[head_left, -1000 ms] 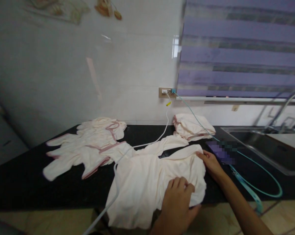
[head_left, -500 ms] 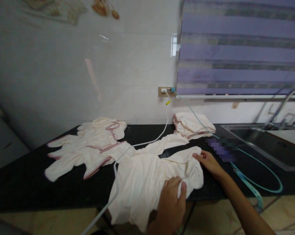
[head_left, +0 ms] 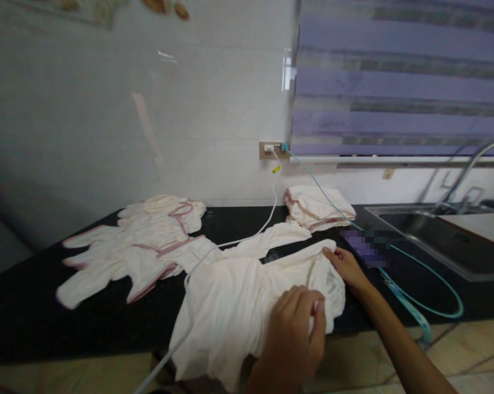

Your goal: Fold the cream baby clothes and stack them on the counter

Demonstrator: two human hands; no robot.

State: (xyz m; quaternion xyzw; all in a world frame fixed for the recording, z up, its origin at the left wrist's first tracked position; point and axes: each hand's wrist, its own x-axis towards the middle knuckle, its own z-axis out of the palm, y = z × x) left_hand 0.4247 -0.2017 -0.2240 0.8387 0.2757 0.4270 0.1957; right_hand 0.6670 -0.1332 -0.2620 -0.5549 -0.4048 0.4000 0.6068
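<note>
A cream cloth garment (head_left: 226,306) lies spread over the front of the black counter, its lower part hanging past the edge. One sleeve-like part (head_left: 271,241) stretches back across the counter. My left hand (head_left: 294,328) is closed on the fabric near the front edge, thumb against fingers. Farther back, my right hand (head_left: 347,268) pinches the garment's right end at its upper corner. Between both hands the cloth is bunched and partly opened.
Several cream garments with pink trim (head_left: 148,246) lie piled at left. A folded cream stack (head_left: 318,208) sits by the wall. A white cable (head_left: 189,306) crosses the garment. A purple phone-like object (head_left: 364,249) with a teal strap (head_left: 411,317) lies at right, before the sink (head_left: 435,241).
My left hand has shifted slightly right and up with the cloth. The garment's right end is spread wider. The right hand keeps its pinch, and the view has turned slightly.
</note>
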